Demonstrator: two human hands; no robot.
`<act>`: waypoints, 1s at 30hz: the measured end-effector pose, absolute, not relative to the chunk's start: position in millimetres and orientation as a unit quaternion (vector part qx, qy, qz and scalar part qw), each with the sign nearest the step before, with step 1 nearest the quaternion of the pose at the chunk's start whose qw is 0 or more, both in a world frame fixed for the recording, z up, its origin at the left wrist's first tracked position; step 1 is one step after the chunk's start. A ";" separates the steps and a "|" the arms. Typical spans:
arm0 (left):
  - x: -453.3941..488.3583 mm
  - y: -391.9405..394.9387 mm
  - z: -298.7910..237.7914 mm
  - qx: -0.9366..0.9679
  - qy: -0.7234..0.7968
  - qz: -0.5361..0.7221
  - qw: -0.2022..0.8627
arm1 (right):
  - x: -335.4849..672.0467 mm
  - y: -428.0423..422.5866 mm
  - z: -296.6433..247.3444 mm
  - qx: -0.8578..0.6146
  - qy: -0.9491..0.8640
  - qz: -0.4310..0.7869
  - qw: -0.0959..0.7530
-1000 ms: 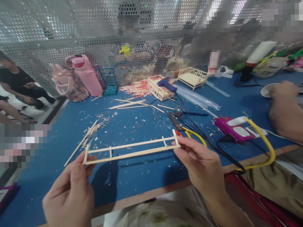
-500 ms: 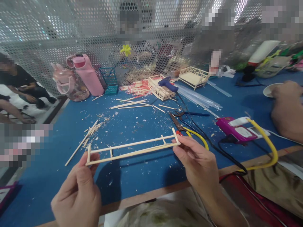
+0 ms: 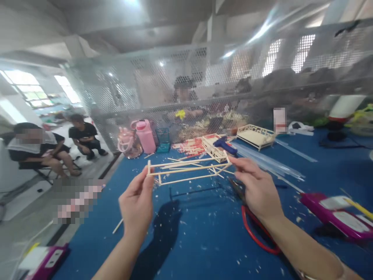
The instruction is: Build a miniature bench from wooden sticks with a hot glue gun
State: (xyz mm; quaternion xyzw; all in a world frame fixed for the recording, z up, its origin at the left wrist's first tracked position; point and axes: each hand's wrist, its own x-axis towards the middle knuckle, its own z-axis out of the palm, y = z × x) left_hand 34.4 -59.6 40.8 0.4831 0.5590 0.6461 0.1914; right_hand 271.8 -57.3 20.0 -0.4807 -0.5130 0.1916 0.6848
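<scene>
A long, narrow frame of thin wooden sticks [image 3: 186, 169] hangs in the air above the blue tabletop, held at both ends. My left hand [image 3: 136, 200] pinches its left end between thumb and fingers. At the right end, my right hand [image 3: 258, 186] grips the corner with the fingertips. Under my right wrist lie pliers with red handles [image 3: 256, 229], partly hidden by the hand. Behind the frame are loose wooden sticks [image 3: 175, 160] and a blue glue gun [image 3: 225, 145] resting against a small lattice box of sticks [image 3: 211, 146].
A finished-looking miniature stick bed [image 3: 255, 136] stands at the back. Clear glue sticks [image 3: 268, 161] lie right of the glue gun. A pink bottle [image 3: 145, 136] and a teal basket [image 3: 163, 140] stand before the mesh screen [image 3: 122, 89]. Purple power strips [image 3: 335, 214] sit at both sides. Two people sit left.
Both hands have raised the stick frame and turned it, so a lower rail now shows beneath. The head view has tilted up, bringing the ceiling and seated people into sight.
</scene>
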 end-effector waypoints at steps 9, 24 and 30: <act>21.8 -42.6 -0.1 0.481 0.483 0.688 0.251 | 267.8 -37.8 -12.5 -0.469 -0.507 0.246 0.681; 12.5 -49.8 -11.8 0.521 0.454 0.700 0.180 | 266.7 -44.9 -32.4 -0.434 -0.491 0.304 0.691; 13.6 -49.4 -14.3 0.519 0.448 0.701 0.195 | 268.6 -45.8 -33.3 -0.418 -0.515 0.293 0.689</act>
